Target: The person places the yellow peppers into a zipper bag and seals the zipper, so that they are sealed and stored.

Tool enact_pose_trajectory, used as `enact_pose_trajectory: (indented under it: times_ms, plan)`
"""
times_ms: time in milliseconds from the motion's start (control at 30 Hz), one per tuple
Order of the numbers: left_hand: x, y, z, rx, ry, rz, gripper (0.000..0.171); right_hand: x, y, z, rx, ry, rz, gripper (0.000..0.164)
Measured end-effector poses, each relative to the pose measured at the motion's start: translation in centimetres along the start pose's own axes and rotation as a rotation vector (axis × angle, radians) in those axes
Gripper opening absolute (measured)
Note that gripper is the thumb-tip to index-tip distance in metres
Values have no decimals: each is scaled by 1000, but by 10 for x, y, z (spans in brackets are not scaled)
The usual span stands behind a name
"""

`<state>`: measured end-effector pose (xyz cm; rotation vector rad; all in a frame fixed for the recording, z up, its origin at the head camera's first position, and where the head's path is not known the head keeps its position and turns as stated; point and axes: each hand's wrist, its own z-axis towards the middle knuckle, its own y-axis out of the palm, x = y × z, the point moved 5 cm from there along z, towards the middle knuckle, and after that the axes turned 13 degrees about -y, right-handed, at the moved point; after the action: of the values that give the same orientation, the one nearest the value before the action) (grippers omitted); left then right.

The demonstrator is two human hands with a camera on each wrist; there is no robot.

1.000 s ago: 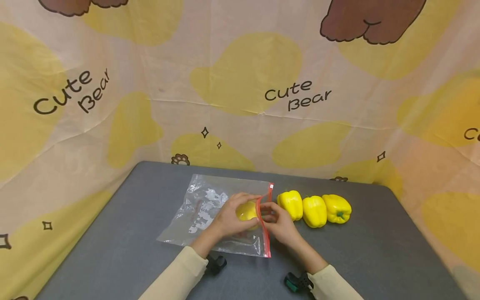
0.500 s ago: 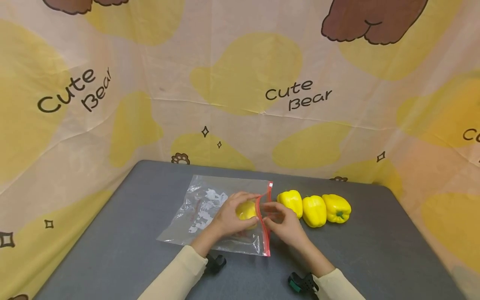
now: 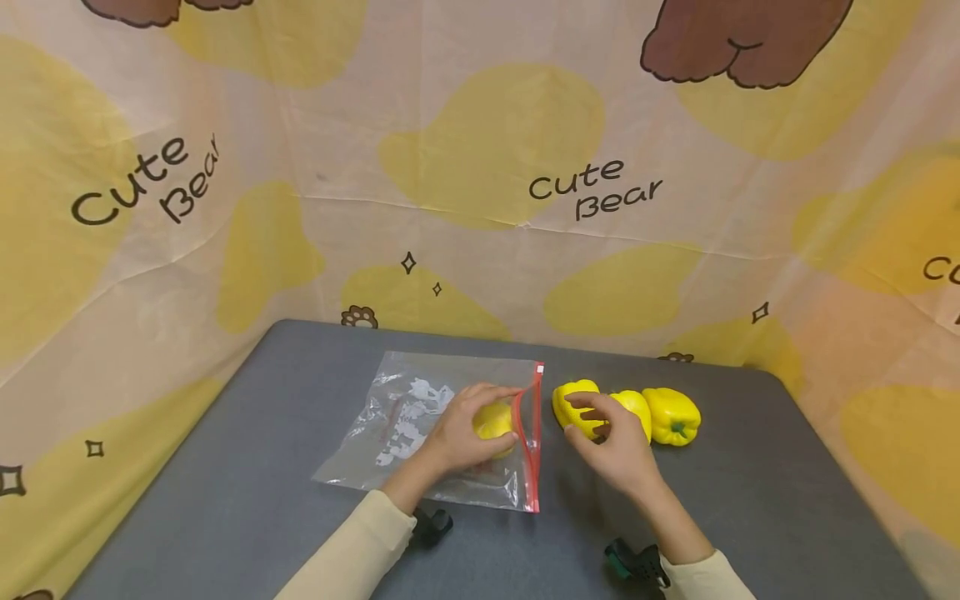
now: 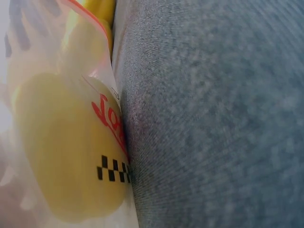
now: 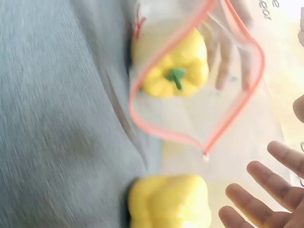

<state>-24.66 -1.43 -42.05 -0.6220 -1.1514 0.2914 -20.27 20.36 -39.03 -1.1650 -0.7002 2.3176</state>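
Note:
A clear zip bag point(image 3: 420, 379) with a red zip edge lies flat on the table, its mouth to the right. Inside it, near the mouth, sits a yellow bell pepper point(image 3: 492, 421); its green stem faces the opening in the right wrist view. My left hand point(image 3: 461, 429) lies over the bag, thumb and fingers curved round the film by that pepper. To the right of the bag, my right hand point(image 3: 615, 442) is in the air with loosely bent fingers, holding nothing. Behind it stand a left pepper point(image 3: 573, 404), a partly hidden middle pepper point(image 3: 634, 406) and a right pepper point(image 3: 672, 417).
The grey table point(image 3: 247, 467) has rounded far corners. A printed cloth point(image 3: 480, 150) hangs close around its back and sides. Dark wrist straps sit on both wrists, low over the table.
My right hand has left the bag's red edge and moved right, in front of the left and middle peppers. My left hand stays on the bag, and the pepper inside has not moved.

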Motion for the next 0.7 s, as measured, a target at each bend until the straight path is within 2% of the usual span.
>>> enact_pose_trajectory:
  times_ms: [233, 367, 500, 700]
  plan:
    - [-4, 1, 0, 2, -28, 1, 57, 7, -28, 0, 64, -5, -130, 35]
    - [-4, 1, 0, 8, -16, 10, 56, 14, -44, -2, 111, 13, -247, 32]
    - [-5, 1, 0, 10, -15, 8, 57, 26, -58, -5, 140, 88, -353, 33]
    - [-5, 0, 1, 8, -25, 3, 56, 51, -74, -11, 180, 256, -410, 39]
